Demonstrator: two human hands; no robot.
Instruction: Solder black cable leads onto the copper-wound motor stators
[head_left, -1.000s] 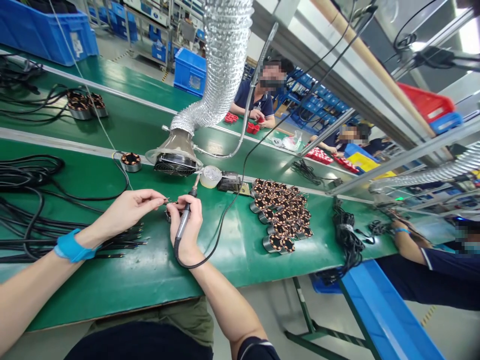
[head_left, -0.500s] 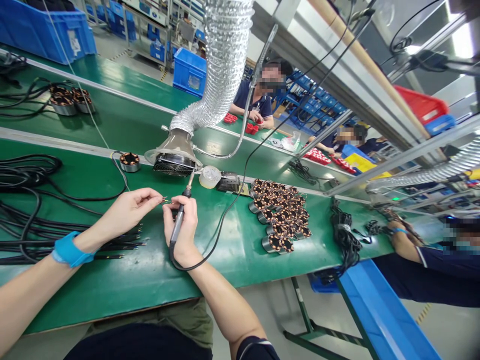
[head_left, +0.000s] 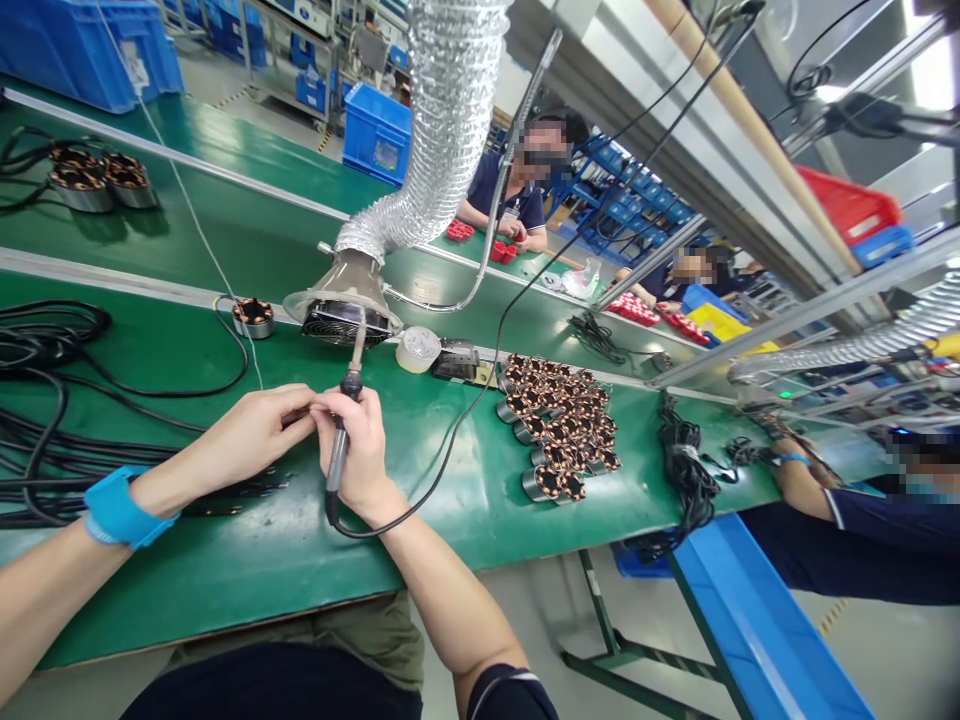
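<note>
My right hand (head_left: 358, 455) grips a soldering iron (head_left: 337, 460), its tip pointing up and away towards the fan of the fume extractor (head_left: 345, 315). The iron's cord loops below my wrist. My left hand (head_left: 262, 432), with a blue band at the wrist, is pinched closed on thin wires, their ends now hidden by the fingers. The fingertips of both hands meet over the green bench (head_left: 442, 500). Black cables (head_left: 60, 470) lie under and left of my left hand. One motor stator (head_left: 253, 318) with copper windings stands beyond it, a cable beside it.
Several stators (head_left: 559, 420) stand grouped right of my hands. A tape roll (head_left: 418, 349) and a small dark box (head_left: 456, 360) sit near the extractor, under a silver duct (head_left: 454, 110). Bundled cables (head_left: 684, 460) lie farther right, near a co-worker's arm (head_left: 802, 480). Other people sit opposite.
My hands have come together at the fingertips, covering the wire ends that showed between them. The soldering iron has shifted slightly left. The view has moved a little.
</note>
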